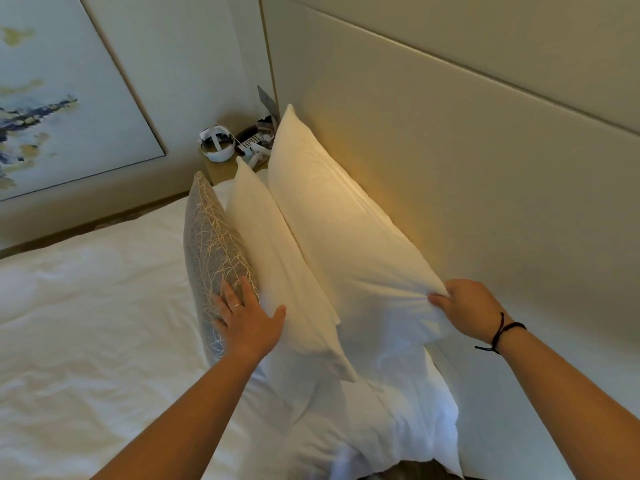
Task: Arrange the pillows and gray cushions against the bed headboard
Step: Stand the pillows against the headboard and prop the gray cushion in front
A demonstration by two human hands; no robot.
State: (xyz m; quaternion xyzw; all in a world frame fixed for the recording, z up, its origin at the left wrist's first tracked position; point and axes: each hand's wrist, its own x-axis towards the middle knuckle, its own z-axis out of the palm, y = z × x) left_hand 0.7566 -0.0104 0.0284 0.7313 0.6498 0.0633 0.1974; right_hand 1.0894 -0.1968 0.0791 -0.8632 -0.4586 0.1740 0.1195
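A: Fingers of the right hand were clenched on a bunched corner of the rear pillow, right of centre. And the other hand?

B: The left hand lay flat, fingers straight and spread, pressing the gray cushion, its thumb on the middle pillow.

A: Which way did they run?

B: All three stood on edge, long axes running from lower centre toward the upper centre of the frame. The rear pillow leaned on the headboard, the middle pillow on it, the cushion outermost.

A: Anything holding things?

B: No clear container; the nightstand at upper centre carried a white headset and small items too blurred to name. White bedding filled the lower left.
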